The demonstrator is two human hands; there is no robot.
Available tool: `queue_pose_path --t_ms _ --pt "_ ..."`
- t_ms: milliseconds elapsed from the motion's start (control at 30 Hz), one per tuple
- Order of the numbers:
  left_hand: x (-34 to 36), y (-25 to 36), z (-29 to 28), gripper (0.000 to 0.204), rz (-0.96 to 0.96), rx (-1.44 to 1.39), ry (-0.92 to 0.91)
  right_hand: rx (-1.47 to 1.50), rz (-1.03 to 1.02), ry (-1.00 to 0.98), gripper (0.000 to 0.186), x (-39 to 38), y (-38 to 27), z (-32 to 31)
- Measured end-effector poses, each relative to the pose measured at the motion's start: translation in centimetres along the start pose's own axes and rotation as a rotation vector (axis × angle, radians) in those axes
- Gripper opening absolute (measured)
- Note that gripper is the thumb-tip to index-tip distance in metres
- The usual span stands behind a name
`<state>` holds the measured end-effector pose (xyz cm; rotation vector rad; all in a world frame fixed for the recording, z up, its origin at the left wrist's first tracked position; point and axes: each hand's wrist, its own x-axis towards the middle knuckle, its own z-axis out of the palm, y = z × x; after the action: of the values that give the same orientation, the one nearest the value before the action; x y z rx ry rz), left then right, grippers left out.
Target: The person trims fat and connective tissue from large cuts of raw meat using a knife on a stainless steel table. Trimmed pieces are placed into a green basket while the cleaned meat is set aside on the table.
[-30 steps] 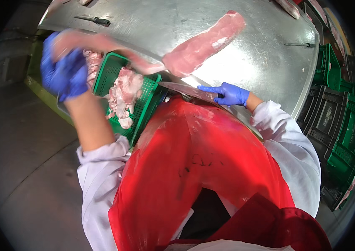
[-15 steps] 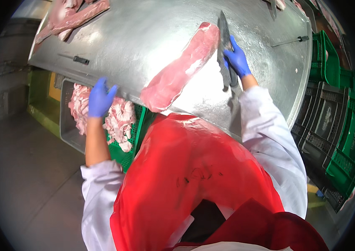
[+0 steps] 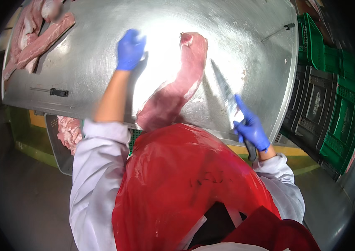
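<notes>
A long piece of pink boneless pork loin (image 3: pixel 173 90) lies on the steel table (image 3: pixel 102 25), its near end by the table's front edge. Above the table, to the left of the meat, is my left hand (image 3: pixel 130 50) in a blue glove, slightly blurred. It holds nothing, and its thumb stands apart from the bent fingers. My right hand (image 3: pixel 250 129), also gloved in blue, is closed round a knife (image 3: pixel 223 85) to the right of the loin. The blade points away from me toward the loin's far end without touching it, and the dark handle shows below the hand.
Several meat pieces (image 3: pixel 39 46) lie at the table's far left. A sharpening rod (image 3: pixel 58 92) rests at the left, another thin rod (image 3: pixel 278 32) at the right. Below the front edge stands a grey bin (image 3: pixel 54 134) with trimmings (image 3: pixel 69 131). Green crates (image 3: pixel 343 121) and black crates (image 3: pixel 311 111) are at right.
My left hand has moved from over the trimmings bin up over the table. My right hand has drawn the knife nearer to me, away from the loin. The loin's far end now bends further left.
</notes>
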<state>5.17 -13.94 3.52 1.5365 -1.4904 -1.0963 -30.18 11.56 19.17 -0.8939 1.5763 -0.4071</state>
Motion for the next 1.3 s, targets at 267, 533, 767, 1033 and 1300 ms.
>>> queue_pose_path --t_ms 267,533,767,1033,1300 --pt "6.1 3.4 14.1 0.058 -0.09 0.495 -0.353 0.205 -0.153 0.4 0.08 7.9 -2.0 0.1" --pt "9.9 -0.4 13.8 0.035 -0.121 0.22 -0.315 0.143 -0.228 0.393 0.079 18.4 -2.1 3.2" --pt "8.4 2.4 12.6 0.018 -0.164 -0.101 -0.393 0.14 -0.314 0.255 0.08 23.2 -7.9 4.5" --pt "7.1 5.3 11.8 0.02 -0.06 0.008 -0.416 -0.274 -0.323 0.112 0.079 20.1 -3.8 5.0" --pt "5.7 11.9 11.9 0.018 -0.047 0.003 -0.427 -0.348 -0.417 0.115 0.083 21.4 -3.4 3.5"
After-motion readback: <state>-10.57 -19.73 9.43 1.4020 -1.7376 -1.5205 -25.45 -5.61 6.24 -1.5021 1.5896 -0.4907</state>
